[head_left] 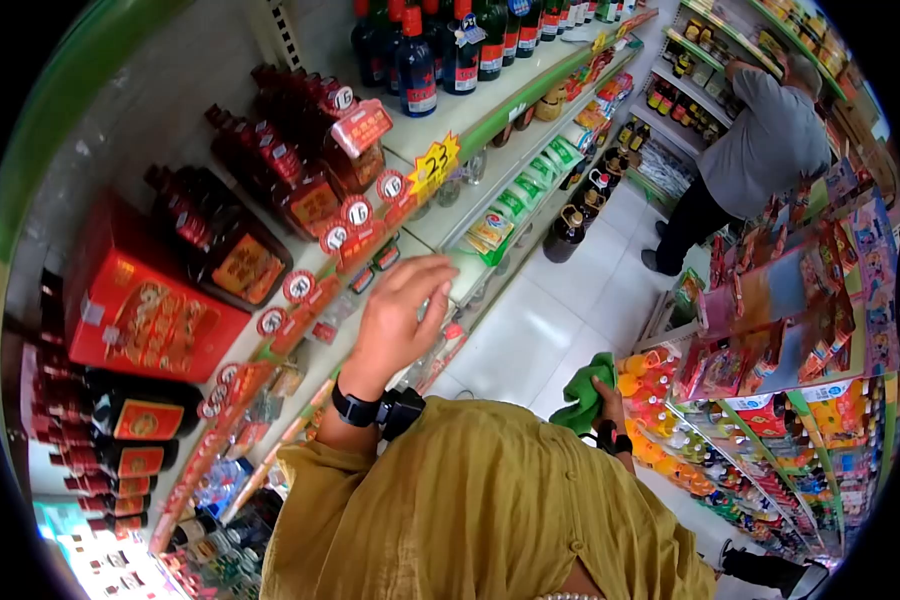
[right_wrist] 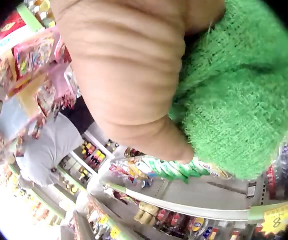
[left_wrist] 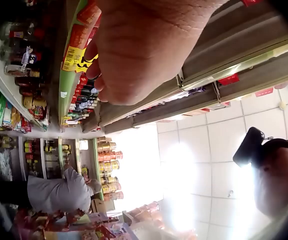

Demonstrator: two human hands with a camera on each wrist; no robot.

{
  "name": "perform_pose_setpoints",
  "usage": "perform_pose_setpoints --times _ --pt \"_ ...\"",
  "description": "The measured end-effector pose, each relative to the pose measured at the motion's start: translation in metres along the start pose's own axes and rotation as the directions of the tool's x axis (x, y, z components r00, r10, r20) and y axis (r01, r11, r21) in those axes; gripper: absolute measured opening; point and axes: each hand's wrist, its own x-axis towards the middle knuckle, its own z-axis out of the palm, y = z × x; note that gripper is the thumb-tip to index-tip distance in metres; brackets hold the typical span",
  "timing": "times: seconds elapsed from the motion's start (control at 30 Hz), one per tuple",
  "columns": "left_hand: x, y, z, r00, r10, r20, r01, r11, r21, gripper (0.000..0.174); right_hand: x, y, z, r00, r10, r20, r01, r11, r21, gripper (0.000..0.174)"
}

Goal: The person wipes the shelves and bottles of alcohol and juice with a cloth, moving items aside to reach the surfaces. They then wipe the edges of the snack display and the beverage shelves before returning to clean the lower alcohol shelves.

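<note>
My left hand (head_left: pixel 398 318) is raised beside the shelf edge (head_left: pixel 375 225), its fingers loosely bent and nothing held. In the left wrist view the palm side of that hand (left_wrist: pixel 139 55) overlaps the yellow price tag (left_wrist: pixel 76 59). Low on the other side, my right hand (head_left: pixel 610 402) grips a bunched green cloth (head_left: pixel 582 390). The right wrist view shows the cloth (right_wrist: pixel 244 95) up close, rough and looped in texture, with the thumb pressed along it. Dark liquor bottles (head_left: pixel 240 255) and a red gift box (head_left: pixel 155 290) stand on the shelf nearest the left hand.
Blue bottles (head_left: pixel 417 70) line the upper shelf. Green packets (head_left: pixel 530 185) lie on a lower shelf, with dark jugs (head_left: pixel 565 235) on the floor. A person in a grey shirt (head_left: pixel 765 140) stands at the far shelves. Orange drink bottles (head_left: pixel 650 400) and hanging snack packs (head_left: pixel 770 300) flank the aisle's right.
</note>
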Motion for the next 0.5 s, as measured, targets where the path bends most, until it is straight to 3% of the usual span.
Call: perform_pose_setpoints --times 0.07,0.1,0.13,0.3,0.5 --pt "-0.005 0.004 0.009 0.999 0.042 0.03 -0.041 0.998 -0.037 0.015 -0.005 -0.024 0.016 0.999 0.043 -0.003 -0.043 0.997 -0.063 0.043" --pt "0.019 -0.026 -0.018 0.993 0.071 0.098 -0.073 0.997 0.012 0.015 0.021 0.001 0.078 0.995 0.069 0.071 -0.07 0.997 0.013 0.042" --pt "0.021 -0.028 -0.014 0.991 0.075 0.113 -0.075 0.997 -0.008 0.015 0.025 -0.011 0.088 0.992 0.068 0.108 -0.069 0.998 0.008 0.041" --pt "0.04 -0.044 0.012 0.988 0.037 0.148 -0.022 0.994 -0.105 0.014 0.071 -0.044 0.117 0.967 0.113 0.229 -0.108 0.993 -0.038 0.04" --pt "0.087 -0.039 0.039 0.98 0.077 0.183 -0.077 0.997 -0.003 0.014 0.139 -0.086 0.14 0.95 0.109 0.293 -0.087 0.993 -0.085 0.035"
